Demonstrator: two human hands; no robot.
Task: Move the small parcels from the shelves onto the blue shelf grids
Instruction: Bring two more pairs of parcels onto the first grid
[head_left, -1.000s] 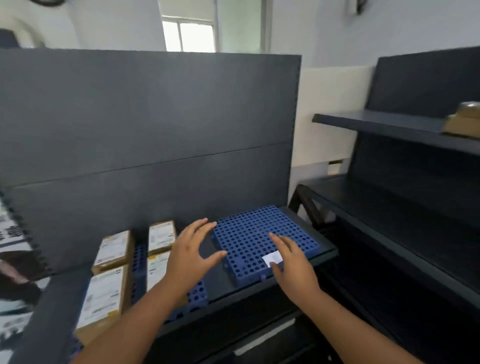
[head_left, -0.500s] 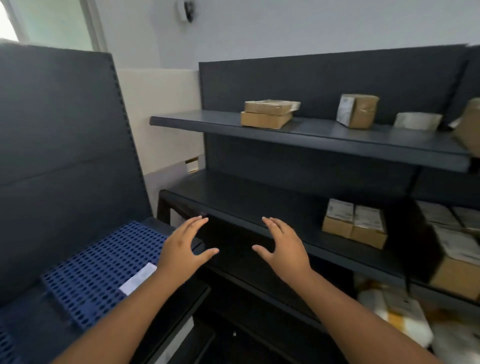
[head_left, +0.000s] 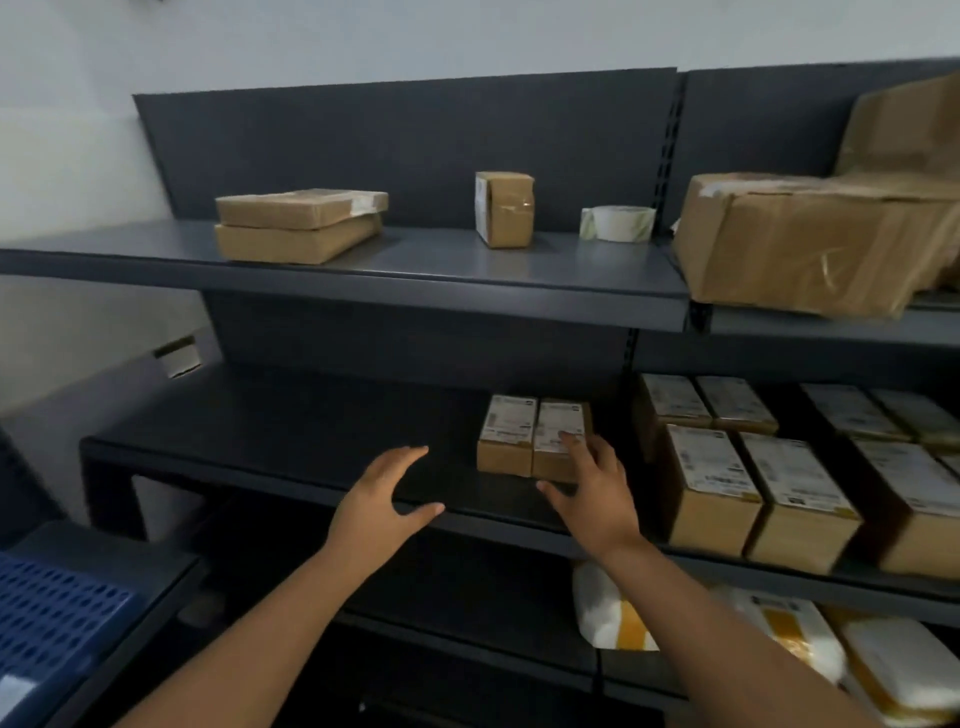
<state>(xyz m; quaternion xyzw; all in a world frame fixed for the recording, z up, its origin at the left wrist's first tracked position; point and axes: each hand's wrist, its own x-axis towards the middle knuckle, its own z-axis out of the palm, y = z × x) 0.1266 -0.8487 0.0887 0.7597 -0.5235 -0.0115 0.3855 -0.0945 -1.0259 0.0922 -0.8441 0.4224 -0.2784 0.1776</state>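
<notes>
My left hand (head_left: 384, 499) is spread and empty over the middle shelf's (head_left: 270, 441) front edge. My right hand (head_left: 597, 493), fingers spread too, reaches onto the right of two small parcels (head_left: 535, 434), gripping nothing yet. A second ago both hands were at the blue grid (head_left: 52, 639), now low on my left: I've turned to fetch more. Further parcels (head_left: 753, 483) stand rightward; flat boxes (head_left: 298, 226) and a tape roll (head_left: 618, 223) sit on the shelf above.

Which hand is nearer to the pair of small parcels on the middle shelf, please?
Right. The right hand is at the pair of small parcels, fingers over its right half; the left hand hangs open to the pair's left, touching nothing.
</notes>
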